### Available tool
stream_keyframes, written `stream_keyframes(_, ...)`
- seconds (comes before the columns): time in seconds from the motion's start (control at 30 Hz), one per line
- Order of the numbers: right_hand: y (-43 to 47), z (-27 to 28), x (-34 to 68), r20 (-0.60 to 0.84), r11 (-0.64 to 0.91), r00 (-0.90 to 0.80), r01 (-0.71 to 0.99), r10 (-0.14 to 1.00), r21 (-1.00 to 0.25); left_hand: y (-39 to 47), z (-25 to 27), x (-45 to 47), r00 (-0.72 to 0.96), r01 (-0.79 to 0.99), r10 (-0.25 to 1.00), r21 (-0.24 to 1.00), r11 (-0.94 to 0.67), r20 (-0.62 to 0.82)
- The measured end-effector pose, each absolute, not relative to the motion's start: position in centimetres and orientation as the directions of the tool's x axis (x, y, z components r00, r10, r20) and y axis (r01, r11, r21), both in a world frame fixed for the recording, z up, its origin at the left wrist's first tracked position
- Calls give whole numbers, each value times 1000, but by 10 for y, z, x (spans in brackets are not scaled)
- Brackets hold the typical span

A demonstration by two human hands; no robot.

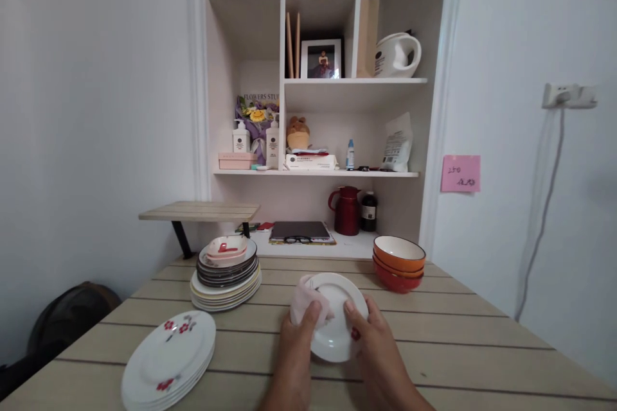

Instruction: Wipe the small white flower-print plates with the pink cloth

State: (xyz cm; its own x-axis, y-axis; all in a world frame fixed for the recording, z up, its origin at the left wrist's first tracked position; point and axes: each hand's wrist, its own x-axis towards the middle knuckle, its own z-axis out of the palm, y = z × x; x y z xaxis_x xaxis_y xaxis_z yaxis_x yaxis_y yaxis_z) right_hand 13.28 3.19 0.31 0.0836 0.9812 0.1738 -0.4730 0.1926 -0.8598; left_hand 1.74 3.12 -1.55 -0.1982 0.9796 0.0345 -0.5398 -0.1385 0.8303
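Note:
Between my two hands is a white plate [332, 340] with a red flower on it, tilted up above the table. My right hand [378, 337] grips its right rim, thumb on the face. At the left rim, my left hand [301, 340] pinches a pale pink cloth [303, 298] against the plate, thumb on top and the cloth folded over the edge. The fingers behind the plate are hidden. To the left lies a stack of white flowered plates [168, 356].
Farther back on the slatted table [463, 340] stand stacked plates [226, 298] topped by small pink-rimmed dishes [226, 248], and orange and red bowls [399, 263] at right. Behind are a small raised shelf [200, 210], a red jug [347, 210] and a dark laptop [299, 230].

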Motion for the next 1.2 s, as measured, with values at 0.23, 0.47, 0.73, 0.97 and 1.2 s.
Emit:
stream_keyframes(0.23, 29, 6, 132, 168, 204, 115, -519, 979, -830, 26, -13, 23, -158, -557, 987, 824, -109, 24)
stream_keyframes(0.47, 34, 12, 144, 241, 206, -62, -341, 969, -917, 22, -7, 11, -328, -409, 941, 885, -222, 84)
stream_keyframes(0.73, 40, 21, 164, 460, 476, -163, 72, 873, -877, 18, 8, -2, -313, 12, 861, 908, -419, 401)
stream_keyframes(0.97, 44, 22, 175, 514, 557, -214, 346, 831, -755, 20, 5, -10, -182, 216, 771, 789, -575, 611)
stream_keyframes(1.2, 41, 21, 176, 577, 634, -280, 463, 767, -619, 27, -2, -16, 13, 422, 630, 567, -708, 777)
